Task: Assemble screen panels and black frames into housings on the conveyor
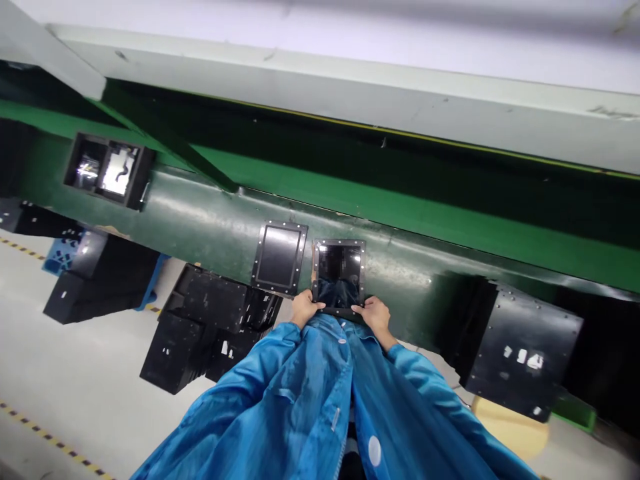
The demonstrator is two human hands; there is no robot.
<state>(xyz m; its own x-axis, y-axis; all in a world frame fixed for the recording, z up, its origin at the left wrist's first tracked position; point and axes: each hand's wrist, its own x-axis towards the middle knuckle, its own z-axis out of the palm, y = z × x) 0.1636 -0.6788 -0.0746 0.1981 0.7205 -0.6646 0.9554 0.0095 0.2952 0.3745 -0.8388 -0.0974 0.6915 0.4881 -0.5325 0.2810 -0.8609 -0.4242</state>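
Observation:
A black-framed panel with a glossy dark screen lies at the front edge of the green bench, with white dots along its frame. My left hand is closed on its near left corner, the thumb on top of the frame. At the near right corner, my right hand grips the same frame with its thumb laid over the edge. The undersides of my fingers are hidden. Just left of it rests a second black-framed panel with a duller grey screen, touched by neither hand.
A dark open box with shiny parts stands at the bench's far left. Stacks of black panels sit at lower left and right. A green post and a white shelf edge rise beyond the green bench.

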